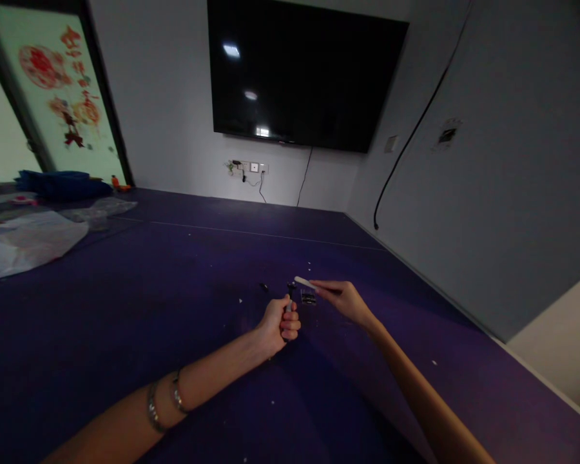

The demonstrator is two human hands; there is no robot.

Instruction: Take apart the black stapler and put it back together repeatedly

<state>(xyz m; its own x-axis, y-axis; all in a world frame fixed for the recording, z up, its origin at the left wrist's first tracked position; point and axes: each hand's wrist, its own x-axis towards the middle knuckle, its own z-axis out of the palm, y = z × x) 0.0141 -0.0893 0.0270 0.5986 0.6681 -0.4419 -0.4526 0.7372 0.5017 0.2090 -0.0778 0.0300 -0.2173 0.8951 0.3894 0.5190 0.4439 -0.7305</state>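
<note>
- While the left hand (276,323) has its fingers wrapped around a slim tool with a grey handle and dark head (290,294), that head stands up past the thumb.
- Pinched between the right hand's (344,300) thumb and fingers is a short, flat white stick (304,282), its free end pointing toward the tool's head, near it; whether they touch, I cannot tell.
- Just below the right fingertips, a small black-and-clear rectangular piece (308,297) lies on the smooth, deep purple surface (198,309).
- Left of the left fingers lies a small, narrow black piece (263,287); tiny white scraps dot the surface around both hands.
- Far to the left of the fingers, crumpled translucent plastic sheeting (38,241) spreads out, with a dark blue fabric bundle (62,185) behind it.
- Well beyond the fingers, a large black flat television (304,77) hangs on a pale grey wall (154,96), white sockets (254,167) below.
- Right of both hands, a thick black cable (413,132) runs down the side wall.
</note>
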